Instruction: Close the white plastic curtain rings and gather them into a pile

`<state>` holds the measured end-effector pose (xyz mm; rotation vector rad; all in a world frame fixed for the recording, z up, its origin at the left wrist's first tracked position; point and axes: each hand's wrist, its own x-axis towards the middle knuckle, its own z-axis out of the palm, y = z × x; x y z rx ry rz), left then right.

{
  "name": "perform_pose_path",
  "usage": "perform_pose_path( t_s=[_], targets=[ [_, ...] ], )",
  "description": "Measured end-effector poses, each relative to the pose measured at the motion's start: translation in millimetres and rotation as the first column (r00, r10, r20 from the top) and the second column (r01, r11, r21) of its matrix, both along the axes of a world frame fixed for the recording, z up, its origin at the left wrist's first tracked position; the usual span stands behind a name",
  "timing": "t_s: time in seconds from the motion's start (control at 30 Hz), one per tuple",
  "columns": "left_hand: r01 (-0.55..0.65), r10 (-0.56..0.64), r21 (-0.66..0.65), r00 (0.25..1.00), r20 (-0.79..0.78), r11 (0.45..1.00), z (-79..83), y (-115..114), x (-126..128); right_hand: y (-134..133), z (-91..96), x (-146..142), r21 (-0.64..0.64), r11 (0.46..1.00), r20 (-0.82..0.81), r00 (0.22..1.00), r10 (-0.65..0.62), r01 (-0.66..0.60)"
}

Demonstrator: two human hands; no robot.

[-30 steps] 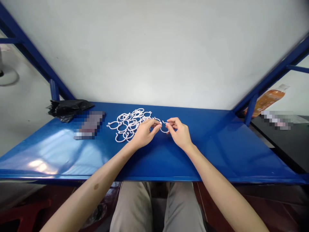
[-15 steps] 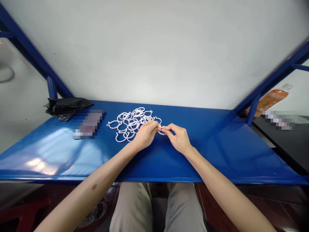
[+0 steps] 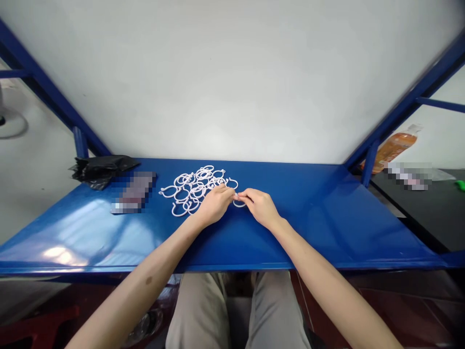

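Over the middle of the blue table, my left hand [image 3: 217,202] and my right hand [image 3: 259,204] meet with their fingertips pinched together. Between them is a white plastic curtain ring [image 3: 240,205], its lower curve showing below the fingers. The fingers cover the ring's upper part, so I cannot make out its ends. Several more white curtain rings [image 3: 181,195] lie in a loose, overlapping heap just left of and behind my left hand. Many of these rings have a gap and a small loop at one end.
The blue table [image 3: 312,223] backs onto a pale wall. A crumpled black plastic bag [image 3: 105,169] and a blurred-out flat object [image 3: 134,193] lie on the left. Blue frame bars slope at both sides. An orange drink bottle [image 3: 395,148] stands beyond the right bar near a black surface.
My right fingers have closed in towards my left fingertips, and both hands sit slightly lower around the curtain ring. The camera view has shifted a little; the heap looks unchanged.
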<state>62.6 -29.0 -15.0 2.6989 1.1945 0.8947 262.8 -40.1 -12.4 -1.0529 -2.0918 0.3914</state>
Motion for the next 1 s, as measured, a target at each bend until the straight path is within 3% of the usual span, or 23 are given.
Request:
perform_pose_path(
  t_s=[0.13, 0.23, 0.3, 0.4, 0.47, 0.53, 0.6, 0.73, 0.8, 0.9, 0.97, 1.0],
  targets=[
    [-0.134, 0.147, 0.112, 0.983, -0.110, 0.985, 0.9, -1, 0, 6, -1.6, 17, 0.012, 0.974, -0.029, 0.974, -0.226, 0.226],
    [-0.199, 0.234, 0.176, 0.951, -0.201, 0.964, -1.1, -7, -1, 9, -8.7, 45, -0.040, 0.849, 0.043, 0.850, -0.526, 0.527],
    [-0.231, 0.272, 0.186, 0.932, -0.238, 0.955, -2.6, -12, 1, 10, -12.5, 62, -0.102, 0.765, 0.080, 0.772, -0.631, 0.636],
    [-0.241, 0.275, 0.157, 0.929, -0.249, 0.958, -2.9, -18, 6, 3, -13.1, 72, -0.153, 0.745, 0.047, 0.758, -0.650, 0.649],
    [-0.250, 0.275, 0.134, 0.933, -0.232, 0.959, -1.9, -21, 8, -16, -11.1, 69, -0.182, 0.742, -0.010, 0.753, -0.658, 0.646],
    [-0.256, 0.280, 0.130, 0.935, -0.217, 0.958, -0.8, -24, 8, -47, -8.3, 63, -0.215, 0.752, -0.078, 0.756, -0.650, 0.623],
    [-0.246, 0.275, 0.149, 0.936, -0.218, 0.958, 0.0, -29, 5, -88, -3.9, 63, -0.220, 0.801, -0.103, 0.803, -0.587, 0.557],
    [-0.283, 0.301, 0.150, 0.947, -0.114, 0.947, 6.7, -52, 2, -151, 10.3, 83, -0.284, 0.849, -0.114, 0.863, -0.492, 0.446],
    [-0.320, 0.323, 0.103, 0.946, -0.016, 0.942, 15.6, -66, 4, -158, 15.5, 96, -0.286, 0.816, -0.145, 0.819, -0.555, 0.502],
    [-0.307, 0.316, -0.076, 0.933, 0.171, 0.949, 31.1, -84, 12, -144, 18.1, 97, -0.345, 0.799, -0.198, 0.794, -0.574, 0.492],
    [-0.155, 0.259, -0.318, 0.912, 0.318, 0.935, 36.1, -90, 19, -127, 19.5, 85, -0.390, 0.833, -0.238, 0.831, -0.503, 0.393],
    [-0.053, 0.249, -0.445, 0.885, 0.394, 0.894, 35.7, -91, 22, -118, 20.5, 77, -0.401, 0.856, -0.261, 0.855, -0.449, 0.327]
  ],
)
